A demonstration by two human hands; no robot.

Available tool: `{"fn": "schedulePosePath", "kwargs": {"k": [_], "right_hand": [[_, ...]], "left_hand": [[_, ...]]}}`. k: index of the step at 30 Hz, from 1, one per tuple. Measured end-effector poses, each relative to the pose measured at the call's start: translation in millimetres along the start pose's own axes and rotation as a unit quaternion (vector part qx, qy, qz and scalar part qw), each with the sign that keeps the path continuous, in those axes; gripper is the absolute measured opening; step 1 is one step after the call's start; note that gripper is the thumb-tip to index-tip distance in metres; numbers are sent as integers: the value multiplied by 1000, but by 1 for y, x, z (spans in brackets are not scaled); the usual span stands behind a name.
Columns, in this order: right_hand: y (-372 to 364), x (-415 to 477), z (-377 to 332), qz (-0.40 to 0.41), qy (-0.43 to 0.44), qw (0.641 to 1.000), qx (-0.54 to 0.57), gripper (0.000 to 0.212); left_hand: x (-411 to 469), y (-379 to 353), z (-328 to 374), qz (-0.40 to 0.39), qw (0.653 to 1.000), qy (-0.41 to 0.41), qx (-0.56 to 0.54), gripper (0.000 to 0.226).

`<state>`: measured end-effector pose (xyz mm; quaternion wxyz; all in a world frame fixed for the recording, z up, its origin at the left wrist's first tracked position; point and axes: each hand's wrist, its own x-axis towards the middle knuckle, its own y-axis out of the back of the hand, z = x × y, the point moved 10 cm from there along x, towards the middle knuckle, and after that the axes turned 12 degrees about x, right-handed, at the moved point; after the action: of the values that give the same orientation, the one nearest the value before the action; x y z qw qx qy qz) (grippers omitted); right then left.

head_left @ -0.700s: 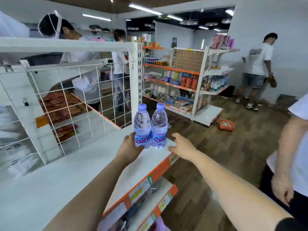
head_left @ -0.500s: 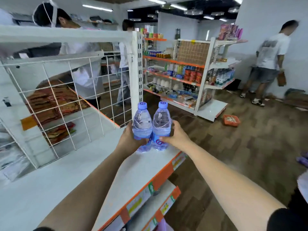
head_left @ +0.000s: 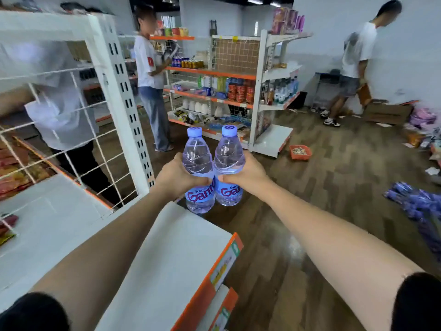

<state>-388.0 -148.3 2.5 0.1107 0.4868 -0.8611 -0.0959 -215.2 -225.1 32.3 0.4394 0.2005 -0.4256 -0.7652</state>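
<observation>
The left hand (head_left: pixel 175 179) grips the left water bottle (head_left: pixel 197 158), the right hand (head_left: pixel 247 174) the right water bottle (head_left: pixel 229 155). Both are upright and touching, in the air just beyond the white shelf (head_left: pixel 167 247)'s far corner, over the wooden floor (head_left: pixel 310 187).

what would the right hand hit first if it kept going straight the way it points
The right hand, gripping the right bottle, points up-left in the picture, so it would likely push first into the left bottle held by the left hand. Depth is hard to judge.
</observation>
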Motion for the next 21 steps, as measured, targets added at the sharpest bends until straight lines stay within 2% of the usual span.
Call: {"fn": "schedulePosePath", "kwargs": {"k": [4,7,10,15,18,21], "right_hand": [[85,27,29,24,1,1000,-10,68],[155,44,57,66,-6,998,-10,50],[216,59,88,83,-24,996,11,31],[322,79,153,152,-87,983,50,41],[388,96,186,205,-104,973,30,35],[449,124,223,239,-141,961,-5,62]], "left_hand": [[56,-64,73,-45,998,-49,8,83],[97,-120,126,-82,995,-62,-3,76],[133,-178,180,-116,989,-95,-11,58],[186,-271,269,-157,974,-160,17,58],[220,-324,329,-170,962,-212,29,51],[258,-375,386,-188,947,-256,52,62]]}}
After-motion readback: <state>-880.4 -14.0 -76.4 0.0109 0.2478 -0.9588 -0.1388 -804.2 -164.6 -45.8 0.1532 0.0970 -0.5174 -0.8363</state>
